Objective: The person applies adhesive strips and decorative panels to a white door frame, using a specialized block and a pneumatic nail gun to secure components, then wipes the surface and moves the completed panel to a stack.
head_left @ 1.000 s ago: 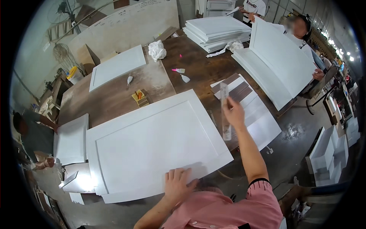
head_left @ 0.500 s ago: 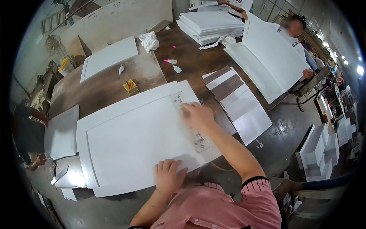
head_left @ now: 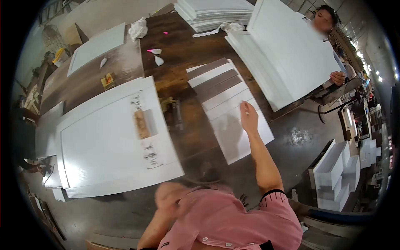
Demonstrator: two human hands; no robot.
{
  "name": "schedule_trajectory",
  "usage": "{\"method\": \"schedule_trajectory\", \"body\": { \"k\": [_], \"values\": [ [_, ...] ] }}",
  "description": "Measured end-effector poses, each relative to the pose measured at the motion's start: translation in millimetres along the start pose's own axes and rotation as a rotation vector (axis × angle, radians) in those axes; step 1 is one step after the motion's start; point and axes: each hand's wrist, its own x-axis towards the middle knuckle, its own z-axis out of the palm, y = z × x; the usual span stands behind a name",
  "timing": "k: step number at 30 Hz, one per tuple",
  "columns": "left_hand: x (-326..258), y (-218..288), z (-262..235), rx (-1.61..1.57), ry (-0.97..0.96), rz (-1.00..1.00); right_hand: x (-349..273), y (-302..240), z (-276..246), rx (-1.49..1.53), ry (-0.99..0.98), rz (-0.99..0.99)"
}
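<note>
My right hand [head_left: 249, 118] is over a row of narrow white and brown boards [head_left: 227, 121] on the right. Its fingers are curled together, and a small pale spot shows at them; what they hold, if anything, I cannot make out. My left hand [head_left: 168, 196] is blurred by motion, close to my shirt and just off the near edge of a large white framed panel [head_left: 104, 137]. On that panel lies a tan block [head_left: 141, 124], between two patches of dark handwritten marks, touched by neither hand.
Two small white bottles [head_left: 158, 60], a yellow holder [head_left: 107, 81] and crumpled white paper [head_left: 138, 29] lie on the brown table [head_left: 183, 54]. A stack of white panels [head_left: 212, 14] stands at the back. At right, a person [head_left: 337, 77] holds a large white panel [head_left: 291, 54].
My right hand has left the framed panel and moved right, over the narrow boards, uncovering the tan block. My left hand has come off the panel toward my body. The view has shifted right.
</note>
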Motion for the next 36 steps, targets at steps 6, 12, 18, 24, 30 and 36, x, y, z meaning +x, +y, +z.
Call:
{"method": "schedule_trajectory", "body": {
  "k": [6, 12, 18, 24, 30, 36],
  "values": [
    [67, -45, 214, -0.626, -0.183, -0.966, 29, 120, -61, -0.338, 0.019, 0.174],
    [98, -151, 290, -0.509, 0.02, -1.075, 41, 129, -80, -0.398, -0.143, 0.111],
    [53, -126, 242, -0.239, 0.183, -1.012, -8, 74, -129, -0.646, -0.426, 0.001],
    [-29, -97, 206, -0.314, 0.117, -1.02, -10, 60, -101, -0.587, -0.798, -0.453],
    [1, -16, 175, -0.325, -0.197, -1.042, -4, 33, -79, -0.473, -1.173, -0.271],
    [62, 45, 132, -0.371, 0.05, -0.685, -73, -29, -82, 0.605, -1.447, 0.321]
  ]
}}
